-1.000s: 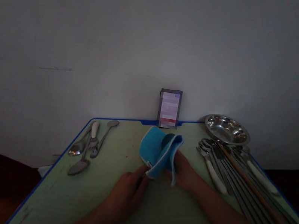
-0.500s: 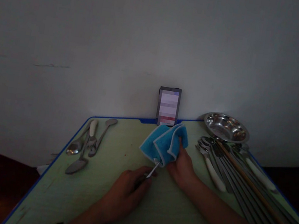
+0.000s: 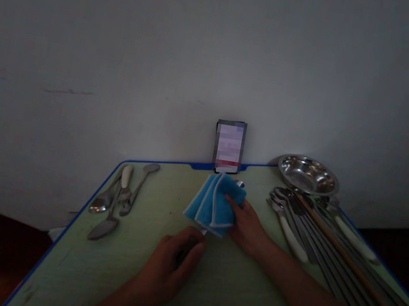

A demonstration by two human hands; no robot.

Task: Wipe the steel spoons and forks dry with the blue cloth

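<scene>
My left hand [image 3: 173, 262] is closed around the handle end of a metal spoon, low over the middle of the table. Most of that spoon [image 3: 240, 183] is hidden by the cloth; a shiny rounded end shows past the cloth's far side. My right hand [image 3: 249, 227] grips a folded blue cloth [image 3: 220, 202] with pale edging, which is wrapped over the spoon. The right fingers are partly hidden behind the cloth, with one fingertip pressing on its front.
Several spoons and a fork [image 3: 126, 182] lie at the table's left. On the right are a steel bowl [image 3: 307, 174], cutlery with white handles [image 3: 294, 239], and a bundle of metal and wooden chopsticks [image 3: 350, 264]. A phone [image 3: 229, 146] leans on the wall behind the blue-edged table [image 3: 138, 277].
The cloth has shifted slightly left and toward me along the spoon, covering more of its handle. A shiny end now shows beyond the cloth. My left hand has barely moved.
</scene>
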